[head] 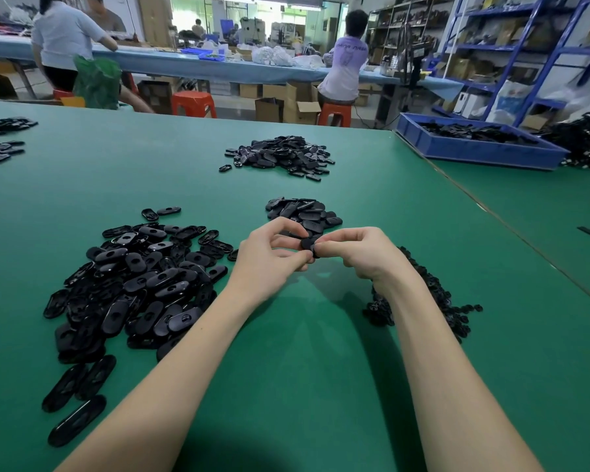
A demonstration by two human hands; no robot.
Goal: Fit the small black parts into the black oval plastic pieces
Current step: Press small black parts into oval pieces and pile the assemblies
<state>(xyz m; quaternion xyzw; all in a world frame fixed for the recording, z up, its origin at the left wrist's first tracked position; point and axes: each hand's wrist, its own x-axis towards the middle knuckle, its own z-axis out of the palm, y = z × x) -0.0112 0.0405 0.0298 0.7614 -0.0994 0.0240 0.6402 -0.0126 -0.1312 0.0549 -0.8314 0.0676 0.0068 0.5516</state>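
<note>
Pinching oval piece point(308, 244) — left hand point(269, 258) | right hand point(361, 252) — fingers curled

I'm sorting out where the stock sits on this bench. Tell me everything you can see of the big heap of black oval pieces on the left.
The big heap of glossy black oval plastic pieces lies loose on the green table mat, left of the left forearm. The pieces are flat and elongated with rounded ends; many show a hole or recess near the middle. They overlap at all angles, with a few strays at the near and far edges. Neither hand touches the heap.
</note>
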